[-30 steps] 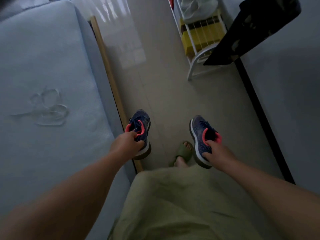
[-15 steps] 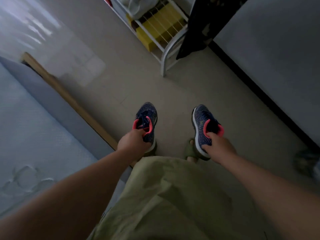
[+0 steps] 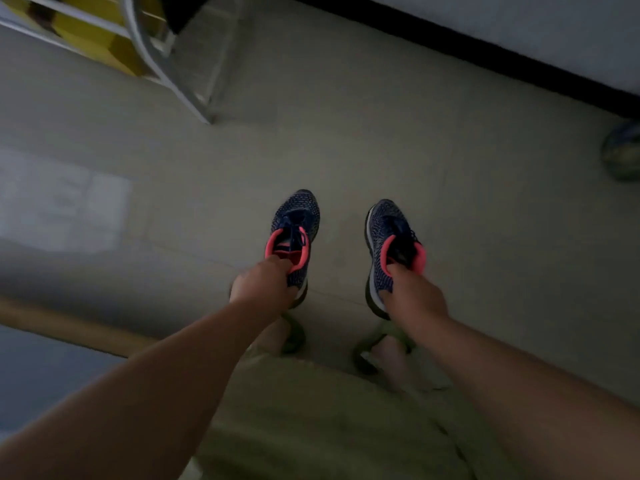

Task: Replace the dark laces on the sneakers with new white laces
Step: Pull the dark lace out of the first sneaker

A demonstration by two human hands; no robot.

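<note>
Two dark blue knit sneakers with pink collars and dark laces hang above the floor, toes pointing away from me. My left hand [image 3: 263, 285] grips the heel of the left sneaker [image 3: 296, 230]. The right sneaker [image 3: 389, 237] is held the same way, with my right hand [image 3: 414, 292] curled round its heel. No white laces are in view.
A white metal rack [image 3: 152, 53] with a yellow box [image 3: 100, 39] stands at the top left. A wooden bed edge [image 3: 69, 327] runs along the lower left. A dark baseboard [image 3: 485, 53] lines the wall at the top right, with a blurred round object [image 3: 623, 150] nearby. My feet wear green slippers [image 3: 294, 336].
The view has swung to the right, away from the bed, so the mattress and the white laces on it have left the frame. Both hands still hold the sneakers by the heels.
</note>
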